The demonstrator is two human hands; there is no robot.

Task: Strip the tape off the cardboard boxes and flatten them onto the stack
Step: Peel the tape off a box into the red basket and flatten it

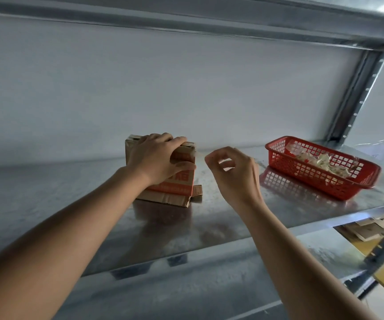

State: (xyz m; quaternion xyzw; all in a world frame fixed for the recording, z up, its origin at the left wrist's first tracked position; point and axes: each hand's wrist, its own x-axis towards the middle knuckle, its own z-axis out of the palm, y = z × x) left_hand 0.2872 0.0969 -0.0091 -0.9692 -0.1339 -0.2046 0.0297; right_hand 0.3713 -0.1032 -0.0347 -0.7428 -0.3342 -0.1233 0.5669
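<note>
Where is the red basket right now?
In the head view the red basket sits on the metal shelf at the right, beyond the right hand and near the shelf's upright post.

Both your bare forearms reach forward and upward, converging toward the middle. Your left hand (157, 158) lies palm-down with its fingers curled over and its thumb pressed below. Your right hand (233, 173) hangs in the air, thumb and forefinger pinched together, other fingers loosely curled.

red basket (278, 155), metal shelf (71, 204)
</note>
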